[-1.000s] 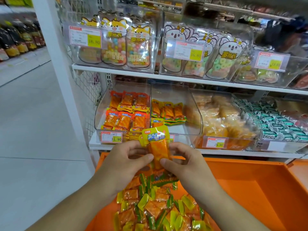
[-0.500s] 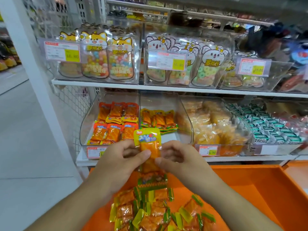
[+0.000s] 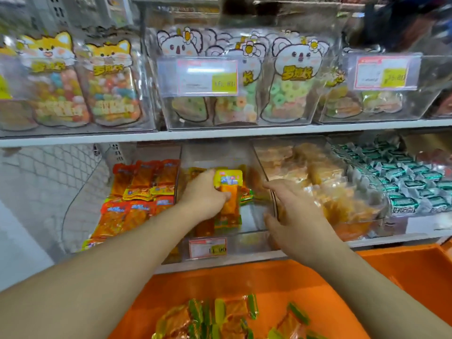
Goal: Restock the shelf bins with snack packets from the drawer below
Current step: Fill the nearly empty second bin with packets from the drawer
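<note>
Packet stack (image 3: 228, 192): carried up from drawer (image 3: 403, 272) into middle bin (image 3: 259, 155), left hand (image 3: 204, 195) grasping it, right hand (image 3: 291, 206) released at its 3 o'clock; placement nearly complete.

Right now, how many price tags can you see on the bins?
3. One on the upper middle bin, one on the upper right bin, one on the lower bin under the left hand. Others may be hidden or out of frame.
</note>
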Tool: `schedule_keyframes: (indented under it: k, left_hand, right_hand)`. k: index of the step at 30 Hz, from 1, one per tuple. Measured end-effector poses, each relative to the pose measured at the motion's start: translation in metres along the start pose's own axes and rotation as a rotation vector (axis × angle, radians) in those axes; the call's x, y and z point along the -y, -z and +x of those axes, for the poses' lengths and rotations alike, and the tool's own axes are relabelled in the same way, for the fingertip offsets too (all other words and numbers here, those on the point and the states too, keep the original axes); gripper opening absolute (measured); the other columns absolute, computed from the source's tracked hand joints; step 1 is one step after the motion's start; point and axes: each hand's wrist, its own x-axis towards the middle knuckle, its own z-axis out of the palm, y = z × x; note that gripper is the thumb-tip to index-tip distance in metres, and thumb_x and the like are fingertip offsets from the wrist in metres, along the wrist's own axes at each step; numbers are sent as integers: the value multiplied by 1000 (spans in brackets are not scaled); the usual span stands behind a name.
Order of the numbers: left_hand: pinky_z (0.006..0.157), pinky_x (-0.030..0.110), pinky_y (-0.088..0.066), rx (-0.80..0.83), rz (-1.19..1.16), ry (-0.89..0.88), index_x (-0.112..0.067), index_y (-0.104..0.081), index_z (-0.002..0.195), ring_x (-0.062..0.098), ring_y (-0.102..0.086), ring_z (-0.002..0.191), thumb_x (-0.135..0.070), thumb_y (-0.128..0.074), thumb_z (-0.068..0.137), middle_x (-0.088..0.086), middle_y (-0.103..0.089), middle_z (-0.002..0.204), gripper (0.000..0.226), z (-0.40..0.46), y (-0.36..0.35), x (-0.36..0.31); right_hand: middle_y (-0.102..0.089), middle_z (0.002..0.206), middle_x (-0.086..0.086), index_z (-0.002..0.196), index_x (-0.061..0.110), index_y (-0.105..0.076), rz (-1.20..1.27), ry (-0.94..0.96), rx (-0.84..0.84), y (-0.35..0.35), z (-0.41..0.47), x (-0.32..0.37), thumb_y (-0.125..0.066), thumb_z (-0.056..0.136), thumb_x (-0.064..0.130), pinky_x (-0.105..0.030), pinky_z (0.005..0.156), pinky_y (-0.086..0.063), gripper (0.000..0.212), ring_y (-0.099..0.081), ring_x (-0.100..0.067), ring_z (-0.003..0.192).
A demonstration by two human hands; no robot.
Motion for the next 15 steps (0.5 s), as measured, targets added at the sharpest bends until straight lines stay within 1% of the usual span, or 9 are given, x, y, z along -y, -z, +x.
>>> schedule_keyframes:
  k: [3, 5, 7, 9, 10, 12, 13, 15]
  left_hand:
    - [88, 39, -56, 105, 95, 49, -24, -60, 95, 31, -69, 101, -36, -85, 77, 8, -74, 103, 33, 8, -24, 14]
    - [87, 42, -58, 147, 108, 59, -25, -62, 94, 32, -70, 100, -41, -83, 71, 8, -74, 102, 35, 11, -31, 22]
    - [88, 41, -58, 190, 169, 62, -27, -66, 102, 27, -70, 97, -44, -83, 75, 2, -74, 103, 36, 12, -33, 26]
    - [93, 45, -56, 185, 250, 60, -31, -67, 110, 25, -66, 104, -51, -82, 77, -2, -72, 108, 42, 13, -33, 30]
    - [98, 47, -54, 167, 323, 54, -32, -67, 115, 28, -62, 112, -56, -80, 77, -1, -69, 115, 46, 13, -33, 30]
    - [108, 50, -45, 136, 489, 54, -29, -63, 129, 33, -49, 128, -62, -77, 80, 4, -59, 133, 60, 10, -32, 26]
    - [111, 49, -42, 128, 538, 60, -27, -59, 135, 34, -44, 132, -63, -75, 82, 6, -53, 139, 66, 9, -32, 25]
    - [112, 47, -40, 119, 579, 54, -23, -50, 143, 34, -39, 135, -61, -75, 83, 8, -46, 144, 75, 7, -32, 22]
  right_hand:
    - [-51, 141, 6, 142, 20, -54, 2, 32, -29, -6, 0, -6, -70, 86, 17, -27, 112, -38, 58, -48, -17, 129]
    - [-51, 140, 5, 141, 19, -54, 15, 33, -39, -7, -1, -6, -70, 85, 18, -35, 112, -42, 58, -49, -19, 129]
    - [-51, 141, 4, 141, 17, -54, 22, 32, -47, -8, -1, -7, -69, 85, 18, -37, 112, -42, 58, -49, -21, 130]
    - [-50, 143, 4, 144, 16, -53, 13, 24, -44, -9, -2, -7, -70, 87, 18, -38, 114, -42, 60, -48, -20, 133]
    - [-49, 144, 4, 145, 16, -51, 9, 18, -40, -9, -2, -6, -71, 87, 18, -38, 114, -42, 61, -47, -20, 134]
    - [-48, 145, 5, 146, 16, -50, 7, 10, -35, -10, -3, -6, -71, 88, 18, -38, 115, -41, 62, -46, -19, 135]
    - [-48, 145, 5, 146, 16, -50, 7, 10, -34, -9, -3, -6, -71, 88, 18, -39, 115, -41, 62, -45, -19, 136]
    - [-48, 146, 5, 146, 17, -49, 6, 11, -35, -9, -3, -6, -71, 88, 18, -40, 115, -41, 62, -45, -18, 136]
